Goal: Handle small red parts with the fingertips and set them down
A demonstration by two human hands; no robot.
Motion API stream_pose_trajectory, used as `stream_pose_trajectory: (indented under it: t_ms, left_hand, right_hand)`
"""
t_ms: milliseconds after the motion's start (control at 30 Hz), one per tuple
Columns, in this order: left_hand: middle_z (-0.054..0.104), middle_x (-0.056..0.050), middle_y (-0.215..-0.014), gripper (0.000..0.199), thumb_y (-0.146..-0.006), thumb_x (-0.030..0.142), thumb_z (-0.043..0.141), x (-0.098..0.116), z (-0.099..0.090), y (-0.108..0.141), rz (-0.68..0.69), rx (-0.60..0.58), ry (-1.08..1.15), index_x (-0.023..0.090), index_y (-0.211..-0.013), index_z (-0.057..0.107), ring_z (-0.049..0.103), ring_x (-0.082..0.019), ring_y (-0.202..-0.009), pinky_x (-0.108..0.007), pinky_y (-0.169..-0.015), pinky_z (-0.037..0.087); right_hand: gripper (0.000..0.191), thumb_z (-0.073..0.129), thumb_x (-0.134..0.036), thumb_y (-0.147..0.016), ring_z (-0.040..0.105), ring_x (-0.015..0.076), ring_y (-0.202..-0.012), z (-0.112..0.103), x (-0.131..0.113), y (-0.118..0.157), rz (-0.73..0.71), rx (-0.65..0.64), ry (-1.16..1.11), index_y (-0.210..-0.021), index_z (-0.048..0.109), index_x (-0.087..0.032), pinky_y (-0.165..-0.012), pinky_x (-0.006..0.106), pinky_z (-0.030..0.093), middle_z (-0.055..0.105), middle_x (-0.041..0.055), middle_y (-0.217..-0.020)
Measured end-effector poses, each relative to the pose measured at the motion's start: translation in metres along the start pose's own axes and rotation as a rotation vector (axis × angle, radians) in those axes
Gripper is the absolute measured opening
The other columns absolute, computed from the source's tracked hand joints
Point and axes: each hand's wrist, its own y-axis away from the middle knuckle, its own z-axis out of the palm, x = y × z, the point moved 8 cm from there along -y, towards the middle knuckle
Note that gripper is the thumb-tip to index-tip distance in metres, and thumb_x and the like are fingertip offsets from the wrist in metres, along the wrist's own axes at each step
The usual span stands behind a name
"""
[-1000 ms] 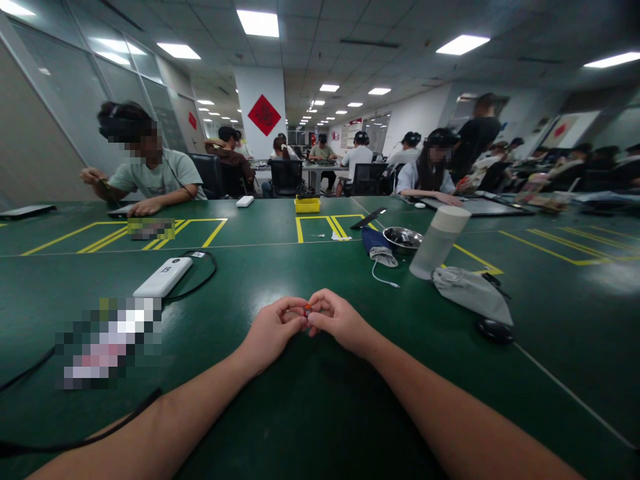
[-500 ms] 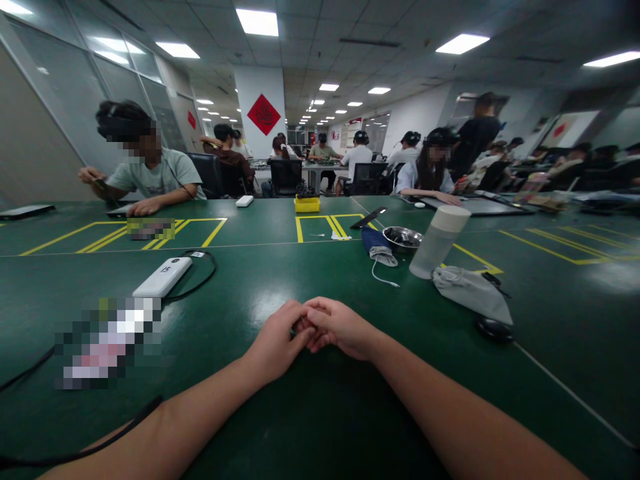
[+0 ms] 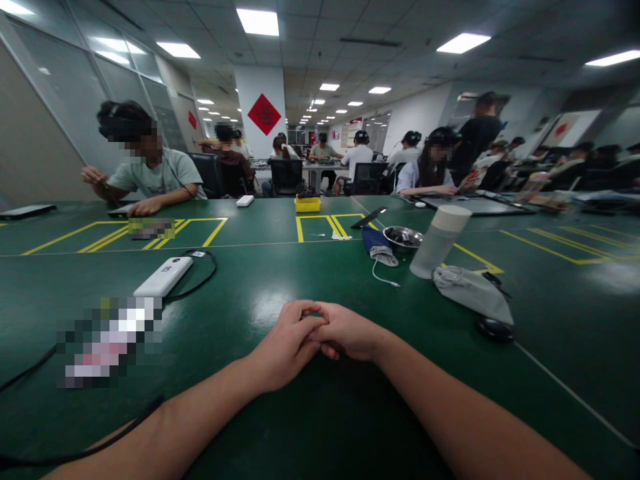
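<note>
Yellow box (image 3: 307,205) of black items (image 3: 304,191), metal bowl (image 3: 411,247) of dark pieces (image 3: 400,237), hands (image 3: 286,342) together, cannot tell if grasping anything

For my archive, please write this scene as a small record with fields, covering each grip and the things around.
Left grip: touching the right grip
Held item: cannot tell; hidden if present
Surface: green tabletop
Left side: white device
Right side: frosted bottle, grey pouch beside it
</note>
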Motion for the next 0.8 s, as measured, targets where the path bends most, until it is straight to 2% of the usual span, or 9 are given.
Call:
stream_pose_trajectory:
  t_ms: [133,233,367,533,600,667,800]
  left_hand:
    - [0.043,-0.008,-0.132,0.055,-0.078,0.01,0.057,-0.004,-0.001,0.0,-0.027,0.019,0.08,0.027,-0.129,0.046,0.038,-0.025,-0.123,-0.044,-0.105,0.033]
    - [0.044,-0.008,-0.13,0.054,-0.08,0.009,0.054,-0.011,-0.003,0.001,-0.069,0.05,0.151,0.027,-0.13,0.044,0.044,-0.023,-0.117,-0.042,-0.101,0.039]
    - [0.047,-0.008,-0.122,0.046,-0.084,0.011,0.05,-0.024,-0.004,0.002,-0.165,0.074,0.247,0.026,-0.127,0.045,0.054,-0.018,-0.098,-0.035,-0.085,0.049]
    - [0.048,-0.007,-0.119,0.039,-0.085,0.013,0.049,-0.026,-0.004,0.002,-0.194,0.061,0.281,0.024,-0.122,0.048,0.056,-0.016,-0.093,-0.032,-0.079,0.05]
    - [0.048,-0.007,-0.119,0.037,-0.085,0.014,0.049,-0.025,-0.004,0.001,-0.191,0.052,0.285,0.023,-0.121,0.049,0.056,-0.016,-0.093,-0.031,-0.079,0.05]
    - [0.048,-0.007,-0.118,0.034,-0.086,0.014,0.048,-0.024,-0.005,0.0,-0.192,0.047,0.287,0.023,-0.119,0.05,0.056,-0.016,-0.092,-0.031,-0.078,0.05]
    - [0.049,-0.007,-0.116,0.032,-0.086,0.015,0.048,-0.022,-0.005,-0.001,-0.196,0.039,0.283,0.022,-0.117,0.051,0.057,-0.015,-0.09,-0.03,-0.077,0.049]
  right_hand:
    - [0.024,0.056,-0.015,-0.073,0.04,0.0044,-0.035,-0.015,0.004,-0.004,0.001,0.123,-0.015,-0.097,0.058,-0.015,-0.033,0.015,0.026,0.055,-0.0039,-0.057]
    - [0.018,0.061,-0.02,-0.075,0.035,0.0041,-0.033,-0.04,0.001,-0.002,-0.029,0.272,-0.117,-0.092,0.06,-0.013,-0.033,0.015,0.02,0.053,-0.0037,-0.051]
    - [0.015,0.06,-0.026,-0.079,0.026,0.0026,-0.034,-0.092,-0.02,0.016,-0.185,0.517,-0.246,-0.088,0.058,-0.014,-0.035,0.016,0.016,0.045,-0.0068,-0.049]
    - [0.015,0.045,-0.028,-0.089,0.02,0.0035,-0.034,-0.171,-0.037,0.061,-0.376,0.893,-0.444,-0.08,0.05,-0.017,-0.034,0.017,0.016,0.037,-0.0082,-0.049]
    - [0.023,0.035,-0.029,-0.092,0.024,0.004,-0.034,-0.198,-0.034,0.082,-0.423,1.064,-0.529,-0.078,0.048,-0.017,-0.034,0.017,0.021,0.039,-0.0067,-0.051]
    - [0.029,0.028,-0.033,-0.093,0.034,0.005,-0.037,-0.219,-0.028,0.102,-0.458,1.223,-0.597,-0.077,0.047,-0.017,-0.038,0.017,0.032,0.042,-0.005,-0.054]
    - [0.036,0.02,-0.038,-0.093,0.046,0.0074,-0.044,-0.244,-0.019,0.129,-0.479,1.437,-0.631,-0.079,0.047,-0.019,-0.046,0.019,0.042,0.047,-0.0029,-0.059]
